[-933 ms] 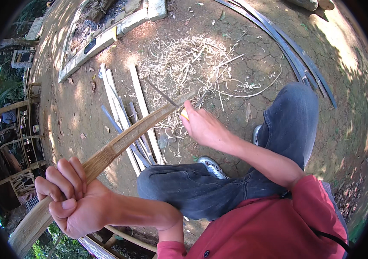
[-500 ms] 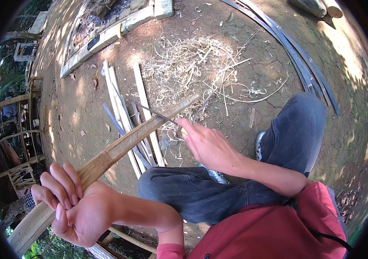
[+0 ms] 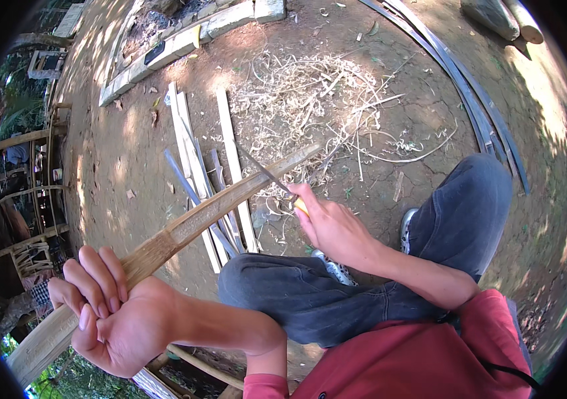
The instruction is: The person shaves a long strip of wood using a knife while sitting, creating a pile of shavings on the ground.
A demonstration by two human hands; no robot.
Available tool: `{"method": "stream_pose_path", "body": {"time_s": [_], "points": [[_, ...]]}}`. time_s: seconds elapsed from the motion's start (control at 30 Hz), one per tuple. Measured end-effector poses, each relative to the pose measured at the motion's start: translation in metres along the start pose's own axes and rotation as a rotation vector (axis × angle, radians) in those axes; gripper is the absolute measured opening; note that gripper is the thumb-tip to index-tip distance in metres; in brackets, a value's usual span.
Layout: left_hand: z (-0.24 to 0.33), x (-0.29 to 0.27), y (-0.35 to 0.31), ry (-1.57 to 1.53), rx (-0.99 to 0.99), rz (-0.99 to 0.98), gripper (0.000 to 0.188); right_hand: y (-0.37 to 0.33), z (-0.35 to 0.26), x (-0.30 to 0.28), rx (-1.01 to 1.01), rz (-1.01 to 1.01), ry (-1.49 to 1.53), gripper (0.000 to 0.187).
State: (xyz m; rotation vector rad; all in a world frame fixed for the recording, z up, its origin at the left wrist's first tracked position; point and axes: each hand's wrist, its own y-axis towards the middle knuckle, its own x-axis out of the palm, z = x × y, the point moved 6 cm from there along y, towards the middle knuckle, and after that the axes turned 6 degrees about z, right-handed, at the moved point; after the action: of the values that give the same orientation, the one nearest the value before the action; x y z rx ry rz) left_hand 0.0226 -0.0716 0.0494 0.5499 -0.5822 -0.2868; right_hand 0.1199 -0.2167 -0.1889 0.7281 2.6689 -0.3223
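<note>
Since a moment ago the right hand [image 3: 334,227], closed on a knife [image 3: 271,178], has slid nearer along the bamboo strip [image 3: 230,198] toward the left hand [image 3: 107,312] gripping its butt; keep the blade shallow, edge angled away from those gripping fingers.
</note>
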Motion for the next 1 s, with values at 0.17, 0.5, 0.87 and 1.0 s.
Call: {"method": "stream_pose_path", "body": {"time_s": [0.17, 0.5, 0.87, 1.0], "points": [[-0.002, 0.002, 0.000, 0.033, -0.010, 0.026, 0.024, 0.004, 0.010, 0.004, 0.158, -0.063, 0.325, 0.040], [0.002, 0.012, -0.010, 0.074, 0.000, 0.026, 0.024, 0.007, -0.015, -0.012, -0.047, -0.209, 0.744, 0.094], [0.002, 0.010, -0.008, 0.039, -0.022, 0.047, 0.021, -0.013, -0.052, -0.031, 0.059, -0.605, 1.263, 0.115], [0.003, 0.010, -0.011, 0.055, -0.011, 0.047, 0.021, -0.019, -0.060, -0.036, 0.033, -0.651, 1.312, 0.117]]}}
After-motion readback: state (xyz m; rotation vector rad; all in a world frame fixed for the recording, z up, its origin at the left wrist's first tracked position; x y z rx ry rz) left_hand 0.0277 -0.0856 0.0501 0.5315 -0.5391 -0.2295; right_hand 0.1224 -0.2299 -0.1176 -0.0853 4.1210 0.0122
